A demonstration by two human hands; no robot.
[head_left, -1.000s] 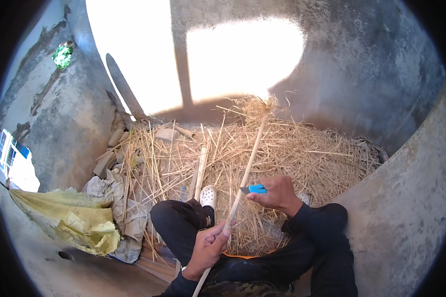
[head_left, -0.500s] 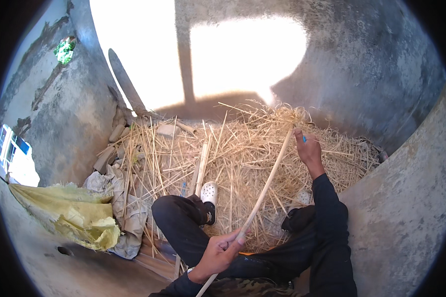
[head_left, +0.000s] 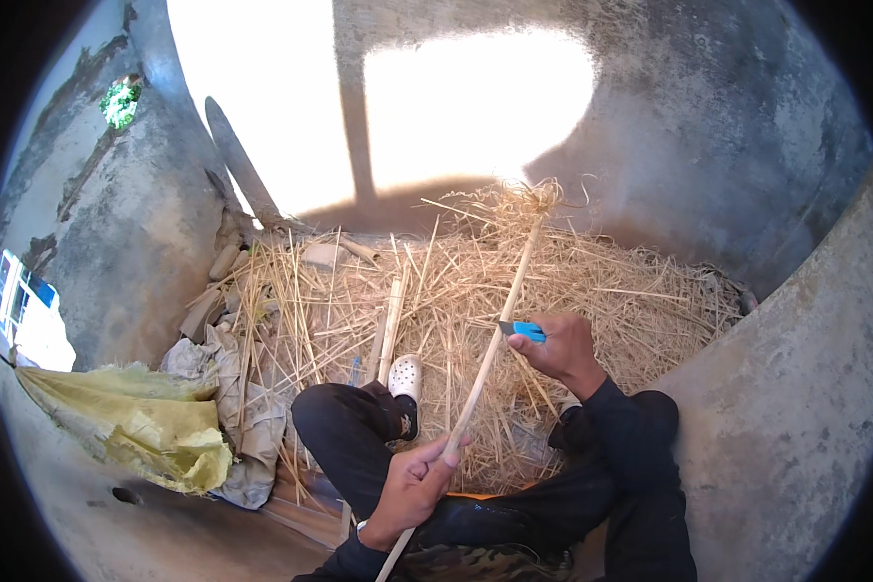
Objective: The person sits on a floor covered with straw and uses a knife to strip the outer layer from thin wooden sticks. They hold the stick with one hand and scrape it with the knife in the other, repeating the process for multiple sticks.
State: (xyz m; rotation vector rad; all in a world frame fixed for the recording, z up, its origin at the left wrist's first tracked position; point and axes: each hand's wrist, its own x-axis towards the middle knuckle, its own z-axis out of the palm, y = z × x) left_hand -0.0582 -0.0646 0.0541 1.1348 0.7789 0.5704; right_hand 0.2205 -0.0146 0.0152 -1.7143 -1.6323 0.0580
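A long pale stick [head_left: 498, 361] slants from my lap up and away to the right. Curly shavings [head_left: 526, 201] cluster around its far end. My left hand [head_left: 413, 489] is wrapped round the stick's lower part, near my bent knee. In my right hand [head_left: 561, 349] is a utility knife [head_left: 523, 331] with a blue handle, its dark blade touching or very close to the stick around mid-length. My right fingers are closed on the handle and hide part of it.
Shavings and split strips [head_left: 640, 301] cover the floor ahead. Flat wooden slats [head_left: 391, 330] lie beside my white clog [head_left: 405, 376]. A torn yellow sack [head_left: 136, 417] and a greyish cloth [head_left: 259, 427] are at the left. Concrete walls [head_left: 679, 126] enclose the space closely.
My right hand with the knife has come back from the stick's far end toward me. The blade now shows clearly. The stick's far end has shifted left and up.
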